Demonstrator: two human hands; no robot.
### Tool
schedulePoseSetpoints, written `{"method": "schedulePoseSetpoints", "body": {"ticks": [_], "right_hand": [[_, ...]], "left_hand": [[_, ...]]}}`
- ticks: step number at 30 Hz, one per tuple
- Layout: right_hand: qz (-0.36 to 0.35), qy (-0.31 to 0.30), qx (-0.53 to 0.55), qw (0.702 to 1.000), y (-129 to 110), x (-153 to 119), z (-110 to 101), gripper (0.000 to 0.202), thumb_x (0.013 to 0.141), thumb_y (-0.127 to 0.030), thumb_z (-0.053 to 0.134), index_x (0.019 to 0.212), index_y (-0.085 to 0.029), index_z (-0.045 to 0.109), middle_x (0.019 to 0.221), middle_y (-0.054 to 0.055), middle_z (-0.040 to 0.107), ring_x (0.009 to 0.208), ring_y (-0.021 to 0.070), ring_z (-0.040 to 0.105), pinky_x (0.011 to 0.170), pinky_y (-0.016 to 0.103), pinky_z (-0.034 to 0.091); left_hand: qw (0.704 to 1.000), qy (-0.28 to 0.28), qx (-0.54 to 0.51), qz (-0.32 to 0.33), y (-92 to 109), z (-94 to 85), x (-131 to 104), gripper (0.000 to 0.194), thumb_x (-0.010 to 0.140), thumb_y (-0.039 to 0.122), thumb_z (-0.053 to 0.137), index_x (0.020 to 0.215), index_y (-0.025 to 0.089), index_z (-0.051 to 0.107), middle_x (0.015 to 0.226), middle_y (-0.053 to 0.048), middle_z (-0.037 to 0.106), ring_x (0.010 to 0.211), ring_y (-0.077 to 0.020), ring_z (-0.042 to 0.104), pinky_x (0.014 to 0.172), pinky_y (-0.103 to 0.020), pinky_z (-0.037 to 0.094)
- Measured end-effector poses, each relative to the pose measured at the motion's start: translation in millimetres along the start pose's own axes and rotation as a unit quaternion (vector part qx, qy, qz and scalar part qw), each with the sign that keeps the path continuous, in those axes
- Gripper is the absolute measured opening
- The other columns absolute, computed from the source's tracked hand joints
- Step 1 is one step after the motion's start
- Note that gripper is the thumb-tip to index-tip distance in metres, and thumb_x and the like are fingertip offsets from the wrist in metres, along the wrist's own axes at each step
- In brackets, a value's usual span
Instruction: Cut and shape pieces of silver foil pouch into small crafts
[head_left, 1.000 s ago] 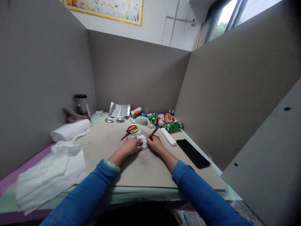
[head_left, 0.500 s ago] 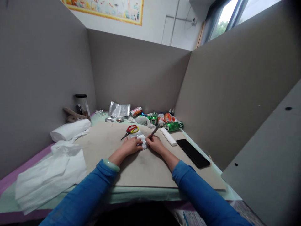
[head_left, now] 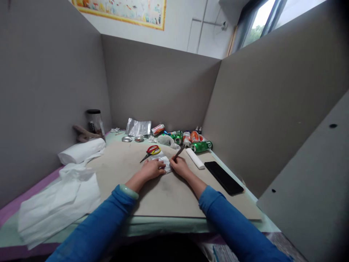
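Note:
My left hand (head_left: 153,169) lies with its fingers stretched out, pressing on a small whitish, crinkled sheet (head_left: 165,162) on the beige board (head_left: 163,198). A pale green bangle (head_left: 129,191) circles that wrist. Closed round a dark, slim pen-shaped tool (head_left: 179,152), my right hand (head_left: 180,166) rests against the sheet's right side. The tool slants up and to the right; its lower end is hidden by my fingers. Just beyond my left hand are scissors (head_left: 151,152) with red and yellow handles, blades pointing left toward me.
Right of my hand lie a white strip (head_left: 195,158) and a black phone (head_left: 223,177). Several drink cans (head_left: 201,146) and a silver sheet (head_left: 138,127) are at the back. At left are a white roll (head_left: 81,151), crumpled white cloth (head_left: 60,200) and a lidded jar (head_left: 95,122). Grey panels (head_left: 160,80) enclose the table.
My right hand and the pen-shaped tool have shifted very slightly. My left hand, the sheet and the scissors stay where they were.

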State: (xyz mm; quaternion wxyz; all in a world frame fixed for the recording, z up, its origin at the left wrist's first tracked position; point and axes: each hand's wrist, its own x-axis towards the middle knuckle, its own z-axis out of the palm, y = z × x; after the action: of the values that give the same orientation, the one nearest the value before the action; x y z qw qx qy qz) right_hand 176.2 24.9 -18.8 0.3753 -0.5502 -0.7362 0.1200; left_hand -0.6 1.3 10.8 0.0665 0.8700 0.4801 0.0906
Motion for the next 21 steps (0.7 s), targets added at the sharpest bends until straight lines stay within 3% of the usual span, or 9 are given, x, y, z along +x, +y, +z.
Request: {"method": "schedulePoseSetpoints", "body": {"ticks": [8,21], "right_hand": [[-0.002,-0.040,0.116,0.992,10.8,0.4,3.5,0.023,0.079,-0.030,0.048,0.069,-0.014,0.060,0.058,0.000,0.059,0.058,0.0125,0.053,0.056,0.021,0.039],[-0.026,-0.025,0.002,0.999,-4.6,-2.7,-3.6,0.022,0.082,-0.027,0.047,0.073,-0.014,0.064,0.067,0.004,0.064,0.064,0.0141,0.055,0.062,0.022,0.038]], "left_hand": [[1.000,-0.005,0.002,0.000,-1.5,0.4,0.8,0.028,0.082,0.038,0.054,0.108,0.031,0.064,0.119,0.000,0.061,0.121,-0.0247,0.046,0.097,-0.036,0.037],[1.000,0.008,0.005,0.012,-2.0,0.5,0.0,0.025,0.082,0.038,0.055,0.103,0.030,0.065,0.110,-0.001,0.063,0.112,-0.0250,0.052,0.089,-0.033,0.041]]}}
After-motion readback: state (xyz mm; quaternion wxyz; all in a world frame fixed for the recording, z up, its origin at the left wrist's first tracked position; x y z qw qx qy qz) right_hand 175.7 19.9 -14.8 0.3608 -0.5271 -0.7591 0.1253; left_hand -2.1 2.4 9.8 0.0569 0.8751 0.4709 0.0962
